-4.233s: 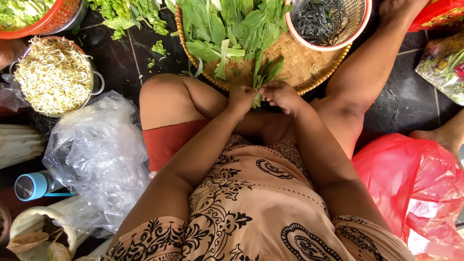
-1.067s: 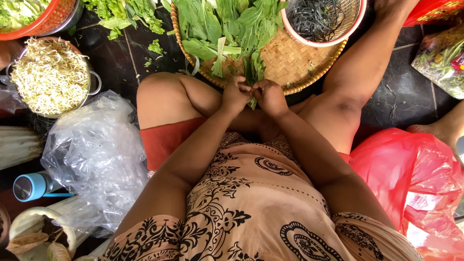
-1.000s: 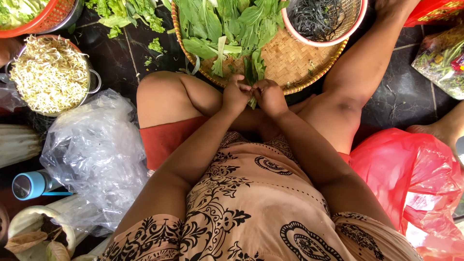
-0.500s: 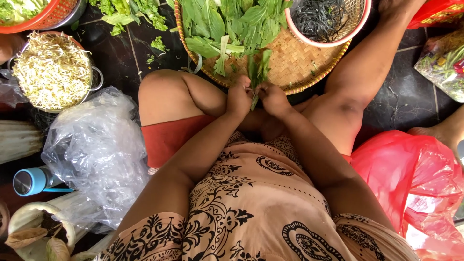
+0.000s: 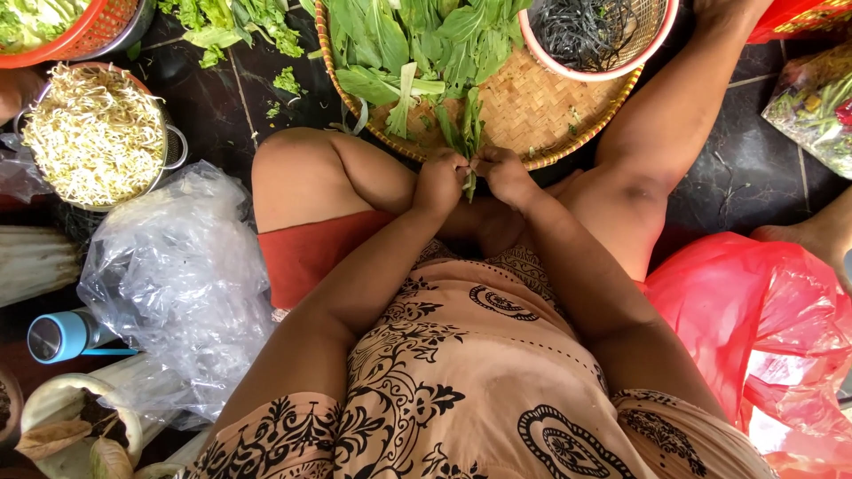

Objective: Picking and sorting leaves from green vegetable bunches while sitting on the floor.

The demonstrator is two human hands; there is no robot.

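My left hand point(image 5: 441, 182) and my right hand point(image 5: 503, 173) meet just below the rim of a round woven tray point(image 5: 532, 124). Both pinch the lower stems of a small bunch of green leafy stalks point(image 5: 466, 133), whose leaves lie up over the tray. A pile of loose green leaves point(image 5: 417, 40) covers the tray's far half. A pink-rimmed basket of dark thin strands point(image 5: 590, 31) rests on the tray's right side. My knees spread to either side of the tray.
A metal pot of bean sprouts point(image 5: 93, 133) stands at the left, a red basket of greens point(image 5: 53, 27) above it. Crumpled clear plastic point(image 5: 177, 284) and a blue flask point(image 5: 67, 335) lie at left; a red plastic bag point(image 5: 763, 346) at right. Another person's foot point(image 5: 812, 235) shows at right.
The hands have stayed together at the tray's rim, working the bunch; the stalks now stand a little higher over the tray than a second ago.
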